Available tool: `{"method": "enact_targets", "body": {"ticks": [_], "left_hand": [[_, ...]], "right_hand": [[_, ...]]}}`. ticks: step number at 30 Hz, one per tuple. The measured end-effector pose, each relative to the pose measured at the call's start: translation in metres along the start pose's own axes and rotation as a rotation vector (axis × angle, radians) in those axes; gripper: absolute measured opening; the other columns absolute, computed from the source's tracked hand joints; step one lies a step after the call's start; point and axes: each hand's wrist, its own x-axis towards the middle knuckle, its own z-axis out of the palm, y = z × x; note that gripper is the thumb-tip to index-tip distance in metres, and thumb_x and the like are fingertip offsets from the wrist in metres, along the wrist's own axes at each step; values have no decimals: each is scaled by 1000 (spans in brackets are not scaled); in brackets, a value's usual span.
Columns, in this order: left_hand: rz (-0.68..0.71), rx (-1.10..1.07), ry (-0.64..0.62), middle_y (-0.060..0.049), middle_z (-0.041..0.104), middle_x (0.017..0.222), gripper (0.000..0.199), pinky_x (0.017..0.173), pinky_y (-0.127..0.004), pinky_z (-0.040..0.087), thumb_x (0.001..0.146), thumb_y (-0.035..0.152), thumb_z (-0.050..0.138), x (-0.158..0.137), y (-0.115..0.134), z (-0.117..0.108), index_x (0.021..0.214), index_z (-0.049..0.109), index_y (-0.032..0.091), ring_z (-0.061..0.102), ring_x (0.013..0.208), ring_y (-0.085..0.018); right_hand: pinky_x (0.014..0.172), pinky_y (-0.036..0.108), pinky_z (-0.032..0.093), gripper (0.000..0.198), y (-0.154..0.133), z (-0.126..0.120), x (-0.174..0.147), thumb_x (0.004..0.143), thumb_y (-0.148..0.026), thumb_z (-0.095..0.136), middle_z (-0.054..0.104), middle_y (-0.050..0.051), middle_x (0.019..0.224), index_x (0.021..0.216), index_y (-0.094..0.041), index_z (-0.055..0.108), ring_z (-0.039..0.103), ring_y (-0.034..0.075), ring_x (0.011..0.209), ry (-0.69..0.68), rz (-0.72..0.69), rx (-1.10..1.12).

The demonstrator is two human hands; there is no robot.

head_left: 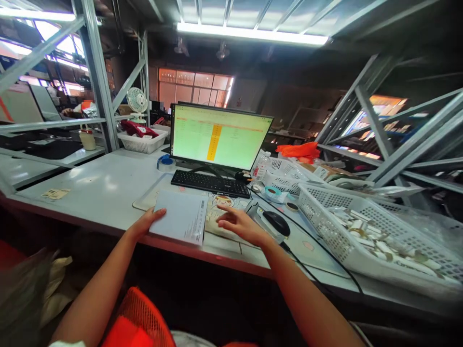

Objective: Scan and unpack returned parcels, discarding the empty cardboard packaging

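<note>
A flat white box (177, 214) with small dark print along its right side lies at the front edge of the desk. My left hand (145, 224) grips its left edge, thumb on top and the other fingers hidden underneath. Just right of the box, my right hand (241, 226) hovers over the desk mat with its fingers apart, holding nothing. Beyond the box is a black keyboard (210, 183) in front of a lit monitor (231, 137). A black mouse (277, 223) and a grey device (257, 212), partly behind my right hand, are close by on the right.
On the right, a white perforated basket (321, 231) holds many small white pieces. Tape rolls (273, 193) and a plastic bottle (261, 166) stand near the monitor. A black cable crosses the desk's right side. Another basket (144, 141) and a fan (136, 100) are at back left.
</note>
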Motion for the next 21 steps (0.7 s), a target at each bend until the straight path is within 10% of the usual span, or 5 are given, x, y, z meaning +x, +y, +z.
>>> {"method": "enact_targets", "body": {"ticks": [6, 12, 21], "left_hand": [[25, 27, -23, -15, 75, 106, 80, 75, -32, 57, 72, 65, 81, -3, -3, 2, 127, 62, 10, 71, 91, -28], [82, 98, -23, -15, 75, 104, 81, 75, -34, 56, 73, 68, 79, 1, -6, 0, 128, 62, 11, 71, 94, -31], [69, 127, 64, -13, 76, 97, 78, 74, -35, 58, 66, 67, 82, -11, 4, 8, 117, 66, 11, 71, 94, -32]], "right_hand": [[108, 58, 45, 57, 101, -134, -46, 83, -56, 59, 70, 19, 121, 122, -16, 68, 64, 38, 117, 843, 39, -674], [111, 53, 45, 64, 192, -145, -77, 87, -60, 53, 64, 17, 132, 133, -17, 62, 61, 35, 124, 731, 80, -753], [106, 46, 50, 55, 204, -129, -70, 97, -44, 46, 56, 16, 141, 146, -21, 57, 61, 32, 125, 589, 93, -912]]}}
